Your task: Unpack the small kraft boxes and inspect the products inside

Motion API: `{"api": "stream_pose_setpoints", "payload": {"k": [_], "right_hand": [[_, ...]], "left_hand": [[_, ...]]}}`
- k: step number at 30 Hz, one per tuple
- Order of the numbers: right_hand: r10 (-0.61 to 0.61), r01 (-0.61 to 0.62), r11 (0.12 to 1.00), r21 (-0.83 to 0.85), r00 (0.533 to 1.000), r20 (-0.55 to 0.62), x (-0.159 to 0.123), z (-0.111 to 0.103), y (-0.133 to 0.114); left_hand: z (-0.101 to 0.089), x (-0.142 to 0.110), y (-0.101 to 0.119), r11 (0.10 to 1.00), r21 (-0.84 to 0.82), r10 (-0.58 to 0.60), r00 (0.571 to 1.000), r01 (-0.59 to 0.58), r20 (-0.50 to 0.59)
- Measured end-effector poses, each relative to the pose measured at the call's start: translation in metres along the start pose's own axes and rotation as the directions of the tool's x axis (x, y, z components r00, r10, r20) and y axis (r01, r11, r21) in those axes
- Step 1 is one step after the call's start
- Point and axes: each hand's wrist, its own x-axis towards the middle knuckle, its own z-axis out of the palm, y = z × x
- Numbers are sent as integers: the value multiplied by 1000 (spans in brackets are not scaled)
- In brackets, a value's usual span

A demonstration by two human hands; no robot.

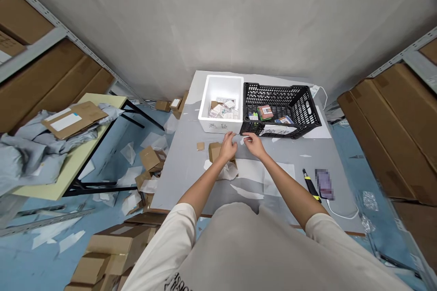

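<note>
My left hand [228,146] rests on a small brown cardboard box [214,150] on the grey table [180,163], fingers curled over its top. My right hand [253,142] is just to its right, fingers pinched together near a small white scrap that I cannot make out. Both hands are in front of a white foam box [221,123] and a black plastic crate [307,109]. Crumpled white paper [228,173] lies under my left wrist.
The foam box and the crate hold small packaged items. A black and yellow knife [310,183], a blurred phone [324,183] and a white cable lie at the right. A side table with grey bags stands left. Cardboard boxes and paper litter the blue floor. Shelves flank both sides.
</note>
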Motion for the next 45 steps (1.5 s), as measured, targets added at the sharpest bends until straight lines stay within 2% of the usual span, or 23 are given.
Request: {"api": "stream_pose_setpoints", "payload": {"k": [6,15,17,20,25,27,32,36,41,45], "right_hand": [[69,-69,997,-43,998,-2,-53,-52,38],[230,-230,954,-192,973,-19,-164,-172,132],[232,-232,948,-218,972,-25,-184,-191,149],[227,-214,947,-241,973,29,-206,-209,170],[203,-141,933,-331,966,162,-228,-217,197],[190,-95,908,-409,961,200,-232,-215,206],[267,-66,780,-622,935,235,-233,-203,223],[290,-54,709,-703,931,222,-230,-193,232],[265,-33,682,-731,942,205,-230,-185,235],[264,-4,695,-719,932,250,-231,-183,234]], "left_hand": [[51,-38,29,1000,12,16,997,-17,71],[151,-97,76,997,83,-27,958,3,285],[172,-110,84,992,129,-59,946,19,319],[198,-129,94,980,199,-78,929,5,361],[232,-152,100,952,290,-71,858,-93,509],[242,-156,97,933,339,-83,844,-121,529],[267,-154,82,873,474,-172,841,-110,513],[283,-152,70,837,541,-246,830,-77,500],[297,-159,66,835,544,-224,851,-85,476],[302,-161,67,850,510,-177,840,-132,513]]}}
